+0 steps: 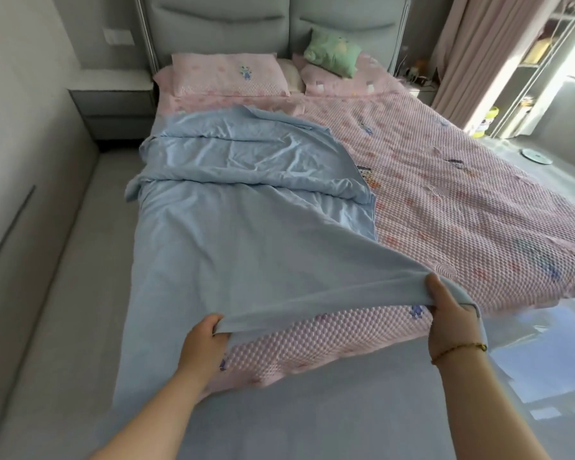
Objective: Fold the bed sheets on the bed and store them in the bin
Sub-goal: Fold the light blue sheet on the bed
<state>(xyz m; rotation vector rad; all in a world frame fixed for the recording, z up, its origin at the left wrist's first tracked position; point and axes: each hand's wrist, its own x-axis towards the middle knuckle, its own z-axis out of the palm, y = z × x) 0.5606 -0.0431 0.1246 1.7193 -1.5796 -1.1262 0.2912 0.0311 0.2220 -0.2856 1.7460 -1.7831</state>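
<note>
- A grey bedroom: the wide bed (478, 207) fills the view, covered by a pink quilted bedspread with a bubbled texture and small cartoon prints (445, 180), with pillows against the padded grey headboard (279, 21). No bin shows anywhere in view.
- The pale blue, smooth bed sheet (233, 234) lies over the left half of the bed, rumpled into a thick ridge midway up and hanging down off the left foot corner towards the floor.
- The left hand (203, 340) and the right hand (452, 313) are both closed, each pinching the sheet's near hem; the edge is lifted off the bedspread and stretched taut between them.
- Risk one: the far half is bunched and creased, so carrying the near edge forward now would likely trap those wrinkles — the fold would come out lumpy and crooked.
- Risk two: the cloth looks slippery, and the hanging left portion adds weight; a loose pinch on that side could let the hem slide out.
- Risk three: the grips sit at uneven heights, so the edges may not line up — a skewed fold makes a bulky bundle for storing.
- Dragging could also pull the bedspread askew.
</note>
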